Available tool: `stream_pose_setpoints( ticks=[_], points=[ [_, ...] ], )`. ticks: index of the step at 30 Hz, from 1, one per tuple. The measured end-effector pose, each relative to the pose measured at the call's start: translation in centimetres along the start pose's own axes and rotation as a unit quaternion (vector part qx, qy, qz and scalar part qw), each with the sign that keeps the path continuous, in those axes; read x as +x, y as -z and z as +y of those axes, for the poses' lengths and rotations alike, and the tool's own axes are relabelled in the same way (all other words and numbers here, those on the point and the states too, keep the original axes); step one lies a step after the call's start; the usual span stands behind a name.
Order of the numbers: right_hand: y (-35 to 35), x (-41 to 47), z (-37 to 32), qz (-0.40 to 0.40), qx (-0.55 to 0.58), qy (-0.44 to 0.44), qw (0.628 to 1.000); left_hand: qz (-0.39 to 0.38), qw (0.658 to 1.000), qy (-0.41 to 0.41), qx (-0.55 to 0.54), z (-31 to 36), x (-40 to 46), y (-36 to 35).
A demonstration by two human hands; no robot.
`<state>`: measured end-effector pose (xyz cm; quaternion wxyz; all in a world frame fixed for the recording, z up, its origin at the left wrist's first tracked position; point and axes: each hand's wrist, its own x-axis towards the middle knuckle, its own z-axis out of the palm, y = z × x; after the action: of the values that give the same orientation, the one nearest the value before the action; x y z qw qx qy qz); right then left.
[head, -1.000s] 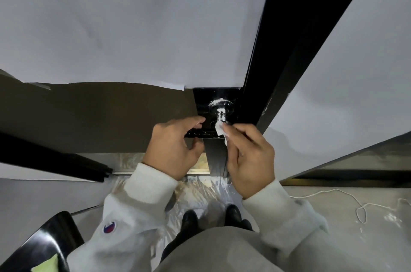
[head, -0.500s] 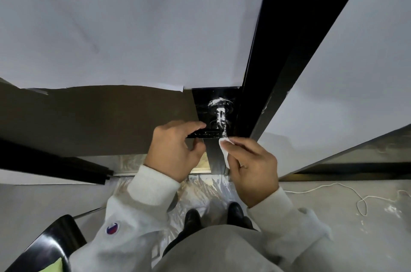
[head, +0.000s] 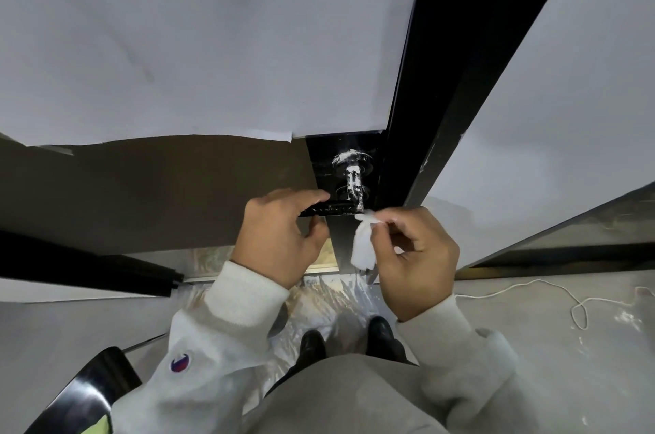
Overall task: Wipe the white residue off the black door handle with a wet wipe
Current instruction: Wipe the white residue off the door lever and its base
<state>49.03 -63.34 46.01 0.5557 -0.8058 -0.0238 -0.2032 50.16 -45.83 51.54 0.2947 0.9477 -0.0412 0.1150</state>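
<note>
The black door handle (head: 352,173) sticks out from a black plate on the door edge, streaked with white residue on its round base and neck. My left hand (head: 280,233) grips the lever end of the handle, thumb under it and fingers over it. My right hand (head: 413,256) pinches a white wet wipe (head: 363,242) between thumb and fingertips; the wipe's upper tip touches the near end of the handle and the rest hangs down.
The black door frame (head: 460,61) rises right of the handle, white panels on both sides. Clear plastic sheeting (head: 329,299) covers the floor by my black shoes. A white cord (head: 553,295) lies at right, a black chair (head: 88,394) at lower left.
My right hand has pulled the wipe down and toward me along the handle neck, off the upper part. The wipe now hangs unfolded. My left hand stays on the lever.
</note>
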Motion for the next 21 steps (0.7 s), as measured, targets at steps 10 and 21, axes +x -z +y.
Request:
stream_pose_setpoints(
  ticks=[10,21],
  points=[
    [-0.9,0.5,-1.7,-0.011,-0.018,0.007,1.0,0.008,1.0,-0.018,0.014,-0.2,0.1,-0.3],
    [-2.3,0.4,-2.1,0.041,0.045,-0.087,0.994,-0.003,0.999,-0.036,0.022,-0.5,0.0,-0.2]
  ],
)
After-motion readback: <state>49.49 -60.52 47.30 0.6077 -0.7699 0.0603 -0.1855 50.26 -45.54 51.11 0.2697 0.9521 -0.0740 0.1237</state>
